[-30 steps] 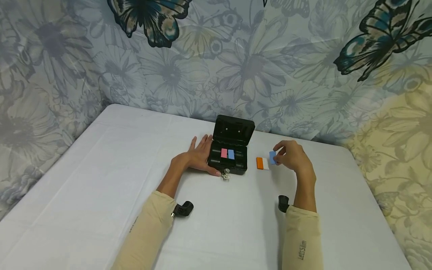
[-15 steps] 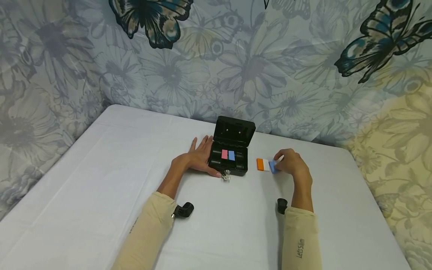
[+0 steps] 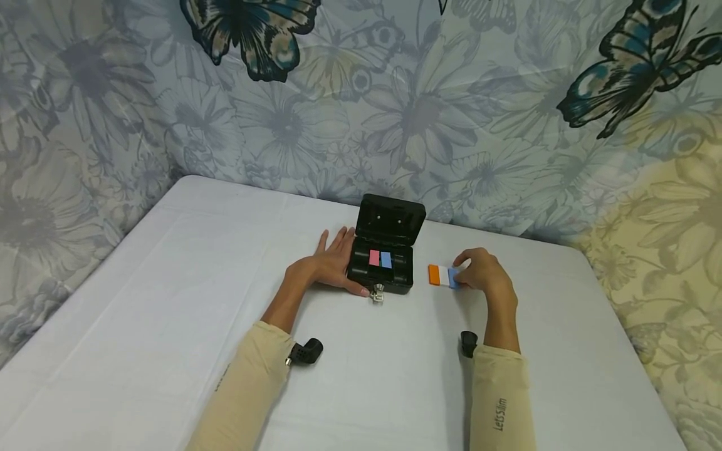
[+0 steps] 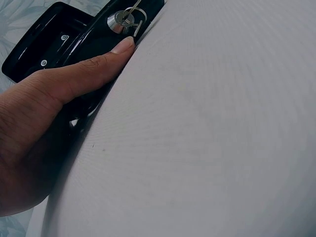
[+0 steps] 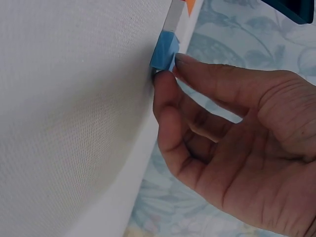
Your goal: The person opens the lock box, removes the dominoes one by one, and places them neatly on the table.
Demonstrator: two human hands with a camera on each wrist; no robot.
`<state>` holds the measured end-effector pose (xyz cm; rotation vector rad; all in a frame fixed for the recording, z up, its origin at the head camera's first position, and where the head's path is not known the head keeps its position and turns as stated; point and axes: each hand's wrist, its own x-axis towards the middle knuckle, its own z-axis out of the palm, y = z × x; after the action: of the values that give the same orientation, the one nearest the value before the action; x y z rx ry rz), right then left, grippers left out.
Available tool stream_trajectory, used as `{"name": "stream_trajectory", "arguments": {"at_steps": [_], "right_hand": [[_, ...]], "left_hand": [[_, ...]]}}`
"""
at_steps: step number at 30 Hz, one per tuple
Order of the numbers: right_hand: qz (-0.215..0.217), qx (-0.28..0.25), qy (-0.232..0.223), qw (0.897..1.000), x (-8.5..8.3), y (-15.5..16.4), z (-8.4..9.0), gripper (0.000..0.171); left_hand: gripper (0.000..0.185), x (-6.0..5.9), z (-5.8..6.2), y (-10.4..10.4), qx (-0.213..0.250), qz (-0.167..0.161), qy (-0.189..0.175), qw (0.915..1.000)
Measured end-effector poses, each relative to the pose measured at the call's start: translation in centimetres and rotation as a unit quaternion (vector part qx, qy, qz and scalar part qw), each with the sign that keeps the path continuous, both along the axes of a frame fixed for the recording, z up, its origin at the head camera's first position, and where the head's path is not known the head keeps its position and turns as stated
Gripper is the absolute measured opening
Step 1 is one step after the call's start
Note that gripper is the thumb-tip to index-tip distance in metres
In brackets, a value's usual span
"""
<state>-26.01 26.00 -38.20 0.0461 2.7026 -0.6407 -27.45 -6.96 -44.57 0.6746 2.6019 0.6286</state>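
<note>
A black cash box (image 3: pixel 395 287) stands with its lid (image 3: pixel 390 220) raised. My left hand (image 3: pixel 331 264) lies along its left side, fingers spread; the thumb (image 4: pixel 96 68) presses on the box front close to the lock with keys (image 4: pixel 121 22). Inside the box a pink block (image 3: pixel 375 257) and a blue block (image 3: pixel 386 260) sit side by side. To the right, an orange block (image 3: pixel 434 275) and a white block (image 3: pixel 444 276) lie in a row. At the row's right end my right hand (image 3: pixel 486 272) pinches a light blue block (image 5: pixel 165 50) between thumb and forefinger, against the white one.
A white cloth (image 3: pixel 361 388) covers the table. Behind it rises a wall (image 3: pixel 417 119) of floral and butterfly fabric. Small black cameras (image 3: pixel 307 351) sit at both wrists.
The right hand has lowered the light blue block to the table and moved it left against the white block. The left hand and the cash box stay in place.
</note>
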Motion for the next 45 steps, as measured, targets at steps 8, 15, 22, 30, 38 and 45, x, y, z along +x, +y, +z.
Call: {"name": "stream_trajectory", "arguments": {"at_steps": [8, 15, 22, 30, 38, 45], "right_hand": [[0.006, -0.006, -0.002, 1.0, -0.09, -0.11, -0.03, 0.039], [0.011, -0.001, -0.009, 1.0, -0.05, -0.06, 0.16, 0.04], [0.056, 0.025, -0.02, 0.998, 0.05, 0.0, 0.5, 0.055], [0.093, 0.045, -0.026, 0.994, -0.19, -0.03, 0.51, 0.064], [0.085, 0.049, -0.028, 0.995, -0.32, -0.1, 0.52, 0.06], [0.08, 0.044, -0.022, 0.996, -0.32, -0.16, 0.21, 0.058]], "left_hand": [[0.14, -0.03, -0.06, -0.05, 0.0, 0.0, 0.002, 1.0], [0.139, -0.16, -0.22, -0.06, 0.012, 0.001, 0.002, 0.9999], [0.139, -0.17, -0.22, -0.28, 0.013, 0.0, -0.002, 0.9999], [0.14, -0.3, -0.28, -0.08, 0.005, -0.001, -0.001, 1.0], [0.14, -0.41, -0.38, -0.06, 0.007, 0.0, 0.002, 1.0], [0.141, -0.42, -0.39, -0.02, 0.003, -0.002, -0.002, 1.0]]}}
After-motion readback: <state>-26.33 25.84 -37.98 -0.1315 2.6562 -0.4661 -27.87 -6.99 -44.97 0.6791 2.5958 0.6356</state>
